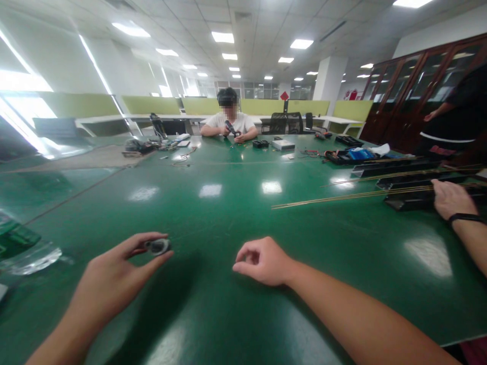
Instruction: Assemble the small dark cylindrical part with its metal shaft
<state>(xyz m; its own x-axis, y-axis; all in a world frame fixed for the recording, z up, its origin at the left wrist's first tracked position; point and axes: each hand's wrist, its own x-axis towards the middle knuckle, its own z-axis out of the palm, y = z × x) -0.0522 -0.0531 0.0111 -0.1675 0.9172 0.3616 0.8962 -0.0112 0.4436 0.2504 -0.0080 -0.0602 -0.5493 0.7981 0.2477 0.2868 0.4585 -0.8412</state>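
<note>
My left hand [108,281] grips a small dark grey, ring-ended part [159,247] between thumb and fingers, raised above the green tabletop [213,228]. Its round, hollow-looking end faces me; the finer shape is blurred. To the right, my right hand [266,259] is closed, thumb and fingertips brought together over the table. Whether anything small sits in that pinch is hidden. The two hands are apart, and the right one does not touch the grey part.
At left stands a plastic bottle [23,243]. Thin brass-coloured rods [327,199] and black channels [407,197] lie at right, beside another person's hand [452,197]. Across the table, a seated person holds a dark power tool [230,128]. A tool tray [342,156] lies far right.
</note>
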